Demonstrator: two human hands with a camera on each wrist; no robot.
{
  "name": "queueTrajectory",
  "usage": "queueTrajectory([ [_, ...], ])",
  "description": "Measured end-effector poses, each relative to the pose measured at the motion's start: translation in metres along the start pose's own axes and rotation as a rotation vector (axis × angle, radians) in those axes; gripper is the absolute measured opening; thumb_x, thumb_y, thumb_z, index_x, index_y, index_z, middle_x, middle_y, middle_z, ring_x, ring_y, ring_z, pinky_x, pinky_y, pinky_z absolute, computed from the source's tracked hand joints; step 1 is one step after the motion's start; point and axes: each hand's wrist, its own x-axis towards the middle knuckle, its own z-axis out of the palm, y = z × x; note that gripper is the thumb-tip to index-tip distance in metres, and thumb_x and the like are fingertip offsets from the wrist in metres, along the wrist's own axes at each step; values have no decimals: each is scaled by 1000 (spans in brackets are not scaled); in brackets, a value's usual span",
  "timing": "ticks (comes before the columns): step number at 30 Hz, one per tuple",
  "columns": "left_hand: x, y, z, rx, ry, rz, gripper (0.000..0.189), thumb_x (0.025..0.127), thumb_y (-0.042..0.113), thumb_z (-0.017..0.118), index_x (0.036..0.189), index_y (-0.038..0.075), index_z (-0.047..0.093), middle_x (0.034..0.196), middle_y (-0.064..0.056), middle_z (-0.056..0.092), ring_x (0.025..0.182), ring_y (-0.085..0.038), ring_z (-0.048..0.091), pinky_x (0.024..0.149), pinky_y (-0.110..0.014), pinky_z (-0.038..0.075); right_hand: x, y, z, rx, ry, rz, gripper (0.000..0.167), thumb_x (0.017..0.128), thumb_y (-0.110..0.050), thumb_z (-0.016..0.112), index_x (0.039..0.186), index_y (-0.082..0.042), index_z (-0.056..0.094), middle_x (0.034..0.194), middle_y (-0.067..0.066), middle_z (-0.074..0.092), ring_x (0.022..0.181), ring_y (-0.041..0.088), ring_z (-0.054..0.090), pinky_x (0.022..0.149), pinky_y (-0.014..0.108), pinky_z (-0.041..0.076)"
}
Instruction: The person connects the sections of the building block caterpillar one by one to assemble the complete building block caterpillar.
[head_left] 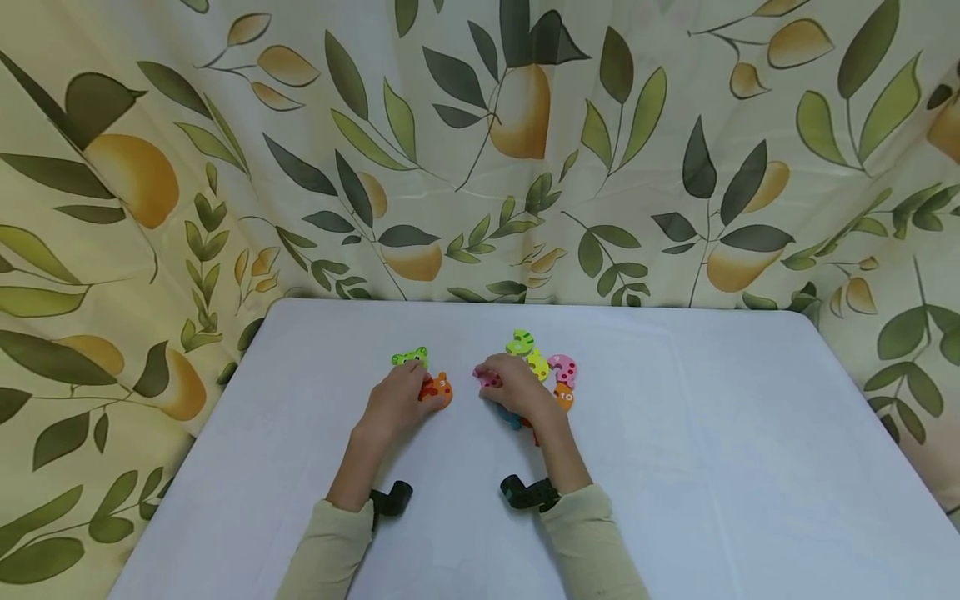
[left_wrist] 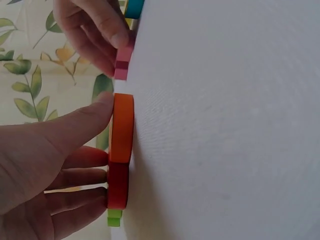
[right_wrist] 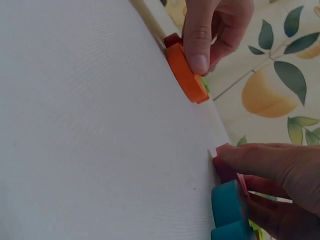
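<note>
My left hand (head_left: 397, 398) lies over an orange number puzzle piece (head_left: 444, 389) marked 3, its thumb at one end of the piece. Its other fingertips rest at a red piece (left_wrist: 118, 186) joined to the orange one. Beyond them sits a green piece (head_left: 409, 357) with a drawn face. To the right, my right hand (head_left: 519, 387) pinches a pink spotted piece (head_left: 487, 378) between thumb and fingers, low against the tabletop. A blue piece (right_wrist: 229, 205) lies right beside that pink one, partly covered by the hand in the head view.
Around the right hand cluster a lime piece (head_left: 519, 342), a yellow piece (head_left: 537, 364), another pink piece (head_left: 564, 368) and an orange piece (head_left: 564, 397) marked 10. A white cloth (head_left: 720, 450) covers the table. Behind it hangs a leaf-and-fruit curtain (head_left: 465, 217).
</note>
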Motion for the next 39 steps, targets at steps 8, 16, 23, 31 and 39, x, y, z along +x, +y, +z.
queueTrajectory([
  [8,-1,3,3,3,4,-47,52,81,47,75,107,6,59,130,-15,54,120,-29,49,86,-49,54,1,2,3,5,28,37,41,88,-19,72,126,-9,63,129,12,61,118,27,55,104,43,47],
  [16,1,-2,5,-24,4,0,51,81,44,76,111,8,56,114,-7,56,99,-19,50,80,-37,51,5,0,10,82,69,-5,42,87,-16,72,126,-6,61,125,10,64,106,21,57,98,39,50],
  [23,1,-3,1,-126,-83,54,50,81,40,77,114,9,56,142,-10,49,122,-23,51,101,-41,48,9,-8,19,131,26,-163,41,89,-14,68,128,-5,61,132,12,61,126,29,54,108,46,43],
  [31,1,-5,3,-134,-95,75,47,80,39,78,109,10,54,146,-10,46,113,-18,52,92,-34,50,10,-11,24,79,8,-159,40,89,-12,68,128,-6,62,133,12,60,127,29,53,109,45,43],
  [39,2,-6,4,-126,-69,101,50,79,39,79,110,8,54,139,-11,50,109,-19,53,90,-36,50,14,-10,29,33,-24,-189,39,91,-14,65,129,-6,61,137,14,58,132,31,49,112,47,39],
])
